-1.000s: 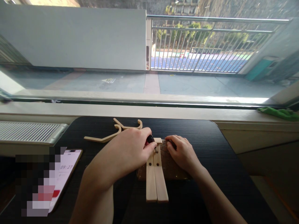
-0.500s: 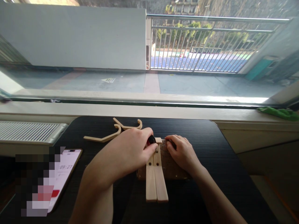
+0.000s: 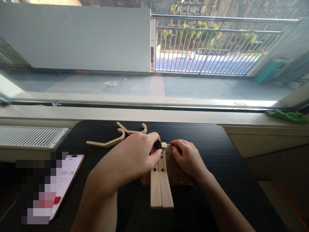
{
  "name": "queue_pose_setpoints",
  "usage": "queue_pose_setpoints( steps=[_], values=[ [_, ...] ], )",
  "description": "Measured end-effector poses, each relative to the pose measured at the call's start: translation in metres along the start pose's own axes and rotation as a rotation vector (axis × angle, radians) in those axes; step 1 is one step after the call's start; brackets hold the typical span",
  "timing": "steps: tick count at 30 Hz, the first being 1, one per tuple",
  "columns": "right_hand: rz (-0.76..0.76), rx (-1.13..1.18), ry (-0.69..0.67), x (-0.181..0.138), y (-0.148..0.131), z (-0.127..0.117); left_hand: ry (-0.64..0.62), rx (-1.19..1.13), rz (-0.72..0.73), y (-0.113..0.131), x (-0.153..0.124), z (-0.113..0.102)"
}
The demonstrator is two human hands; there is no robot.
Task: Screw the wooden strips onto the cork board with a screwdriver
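My left hand (image 3: 145,148) is closed in a pinch around a small black-handled tool (image 3: 157,144), whose lower end is hidden by my fingers. It sits over two pale wooden strips (image 3: 161,190) lying side by side, with dark round holes or screw heads along them. Under the strips is a shiny brown block (image 3: 177,175). My right hand (image 3: 188,154) rests on that block's right side, its fingers curled near the far edge. Shadow hides whatever is between thumb and fingers. Left of the work lie two curved wooden hooks (image 3: 106,144), one partly behind the other.
All this lies on a black table (image 3: 207,138) with rounded corners. A phone (image 3: 65,180) showing a clock lies at the left. Behind the table run a white windowsill (image 3: 181,116) and a large window. A green cloth (image 3: 289,116) sits on the sill, and a radiator (image 3: 33,137) stands left.
The black-handled tool has turned slightly in my left fingers, and its red part no longer shows. Both hands otherwise stay put. The phone's clock has advanced by one.
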State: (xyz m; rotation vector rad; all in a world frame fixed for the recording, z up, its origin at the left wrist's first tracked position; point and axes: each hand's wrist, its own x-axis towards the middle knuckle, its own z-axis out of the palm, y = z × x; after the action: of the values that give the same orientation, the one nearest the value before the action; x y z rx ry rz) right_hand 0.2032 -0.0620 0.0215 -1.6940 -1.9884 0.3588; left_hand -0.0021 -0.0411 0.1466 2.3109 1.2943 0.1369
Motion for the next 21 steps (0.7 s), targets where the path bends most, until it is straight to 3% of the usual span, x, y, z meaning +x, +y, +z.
queue_pose_setpoints(
  steps=[11,21],
  values=[
    [0.002,0.001,-0.003,-0.0003,-0.0002,-0.0007,0.007,-0.045,0.066,-0.0040,-0.0012,-0.0017],
    [0.001,0.011,0.004,-0.0007,0.0006,0.0000,-0.071,-0.138,0.117,-0.0046,0.0020,-0.0007]
  ],
)
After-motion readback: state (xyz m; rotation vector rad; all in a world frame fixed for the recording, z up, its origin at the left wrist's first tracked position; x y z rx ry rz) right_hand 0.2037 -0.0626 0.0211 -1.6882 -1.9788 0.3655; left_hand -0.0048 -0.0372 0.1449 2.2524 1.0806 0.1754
